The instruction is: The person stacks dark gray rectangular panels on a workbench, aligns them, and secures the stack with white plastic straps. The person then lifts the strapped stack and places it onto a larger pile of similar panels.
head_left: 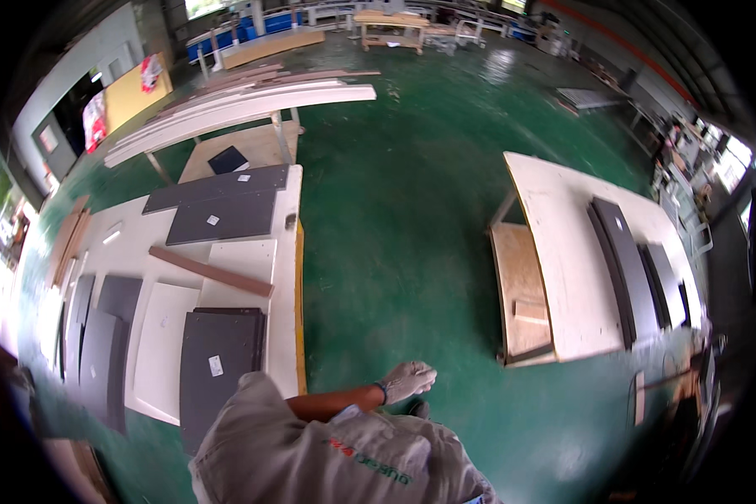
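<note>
Right hand (407, 380): in a pale work glove, fingers loosely curled, holding nothing, over the glossy green workshop floor (395, 218). Left hand: out of view. Nearest item: dark grey rectangular laminated panel (218, 353), flat on the white worktable (286, 277) just beside the person's grey sleeve (252, 420). Brown wooden batten (210, 270) lies diagonally further up. Second white table (563, 252), well apart, bears long dark panels (626, 260).

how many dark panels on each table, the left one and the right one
Counting the dark panels that can be told apart; stacked ones may hide more.

Left table: 6 dark panels, for example the nearest one and the long one at the far end
Right table: 2 dark panels, the long one and the shorter one

Total: 8
</note>
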Motion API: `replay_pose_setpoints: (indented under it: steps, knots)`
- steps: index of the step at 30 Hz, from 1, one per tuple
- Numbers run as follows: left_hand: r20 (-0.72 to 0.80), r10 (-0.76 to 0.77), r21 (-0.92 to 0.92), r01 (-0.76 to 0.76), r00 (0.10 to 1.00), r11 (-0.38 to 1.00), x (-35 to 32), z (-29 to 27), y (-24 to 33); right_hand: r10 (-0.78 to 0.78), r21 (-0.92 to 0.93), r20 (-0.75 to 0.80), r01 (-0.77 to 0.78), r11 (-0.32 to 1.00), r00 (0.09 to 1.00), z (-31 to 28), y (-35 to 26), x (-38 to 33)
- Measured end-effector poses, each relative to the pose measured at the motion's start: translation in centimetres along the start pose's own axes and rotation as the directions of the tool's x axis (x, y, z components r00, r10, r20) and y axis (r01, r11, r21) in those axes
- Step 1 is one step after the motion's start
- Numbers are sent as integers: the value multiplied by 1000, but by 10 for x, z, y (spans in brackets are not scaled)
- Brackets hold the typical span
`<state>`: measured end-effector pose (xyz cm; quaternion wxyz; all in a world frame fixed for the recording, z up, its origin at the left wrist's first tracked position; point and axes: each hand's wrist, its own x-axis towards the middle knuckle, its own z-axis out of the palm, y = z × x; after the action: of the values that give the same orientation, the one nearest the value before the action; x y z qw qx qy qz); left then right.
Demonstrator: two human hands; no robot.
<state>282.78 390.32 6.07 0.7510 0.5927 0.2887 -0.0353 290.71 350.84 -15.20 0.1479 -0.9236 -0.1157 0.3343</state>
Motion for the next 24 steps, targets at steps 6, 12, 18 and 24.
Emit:
replay_pose_setpoints:
  steps: [6,12,18,24]
  knots:
    - [-359,288,483,-87,888,871,75,-122,7,-352,23,-76,355,935,933,-201,-112,294]
    - [-757,-134,-373,-254,639,892,161,-288,89,-376,443,426,172,880,823,-324,-448,574]
    - [-800,-69,-289,-281,596,915,243,-441,196,-359,409,901,-201,890,243,-230,-732,597]
    - [-931,65,-169,-581,360,796,328,-650,313,-151,123,890,92,988,430,-193,-934,716]
